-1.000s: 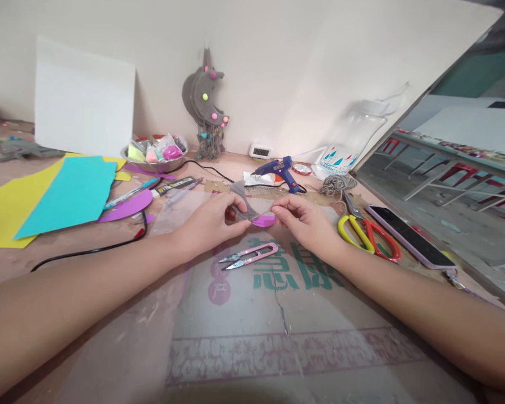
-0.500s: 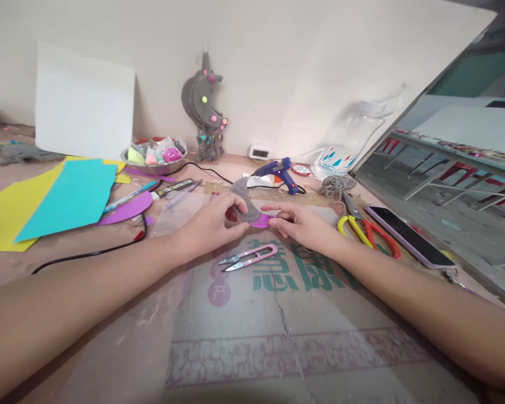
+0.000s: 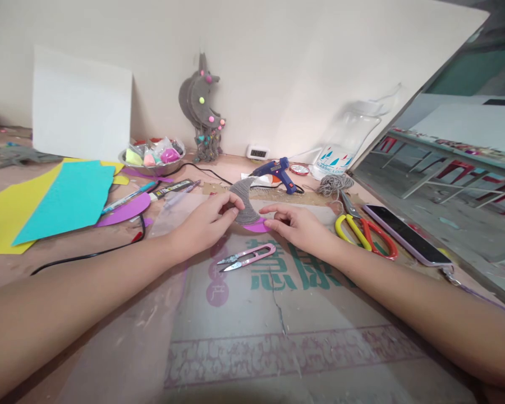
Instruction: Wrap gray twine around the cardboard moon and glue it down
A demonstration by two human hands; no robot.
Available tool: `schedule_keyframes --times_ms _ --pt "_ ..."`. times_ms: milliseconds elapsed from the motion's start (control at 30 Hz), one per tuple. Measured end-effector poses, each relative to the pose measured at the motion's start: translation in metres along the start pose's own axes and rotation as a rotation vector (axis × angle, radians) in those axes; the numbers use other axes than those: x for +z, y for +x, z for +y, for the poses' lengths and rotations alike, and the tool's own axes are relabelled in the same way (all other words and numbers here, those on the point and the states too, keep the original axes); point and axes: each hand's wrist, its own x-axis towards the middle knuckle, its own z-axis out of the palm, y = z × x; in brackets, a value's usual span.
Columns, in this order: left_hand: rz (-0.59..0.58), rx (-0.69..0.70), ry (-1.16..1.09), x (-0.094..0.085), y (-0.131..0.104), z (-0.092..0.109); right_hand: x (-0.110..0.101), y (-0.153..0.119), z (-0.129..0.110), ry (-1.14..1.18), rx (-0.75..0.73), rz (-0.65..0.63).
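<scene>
Between my hands is a crescent moon wrapped in grey yarn (image 3: 244,206), with a bare purple end (image 3: 256,226) showing along its lower edge. My left hand (image 3: 212,221) pinches the crescent's left side between thumb and fingers. My right hand (image 3: 292,224) has its thumb and fingertips closed at the purple end on the right. Just below them, pink-handled thread snips (image 3: 255,255) lie on a printed plastic sheet (image 3: 227,342), blades pointing left.
Behind my hands lies a blue glue gun (image 3: 278,171). Scissors (image 3: 368,235), a phone (image 3: 406,233) and a yarn bundle (image 3: 335,184) are at right. Coloured sheets (image 3: 67,196) and a bowl of clay packets (image 3: 154,168) are at left. A decorated moon (image 3: 200,104) hangs behind.
The crescent has turned in my fingers, so more of its yarn-wrapped face and curved purple edge show. My left fingers have shifted slightly on it. The view has moved a little.
</scene>
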Motion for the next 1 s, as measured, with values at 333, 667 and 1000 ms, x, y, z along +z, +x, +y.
schedule_keyframes --times_ms 333,667,1000 --pt "-0.080 -0.025 0.003 0.003 -0.001 -0.001 0.000 0.003 0.007 -0.066 -0.043 0.013" --pt "-0.065 0.036 0.029 0.004 -0.001 -0.003 -0.002 0.003 0.005 -0.065 -0.043 0.005" --pt "-0.051 -0.025 0.024 0.001 -0.001 0.008 -0.009 0.008 0.006 0.204 0.097 -0.142"
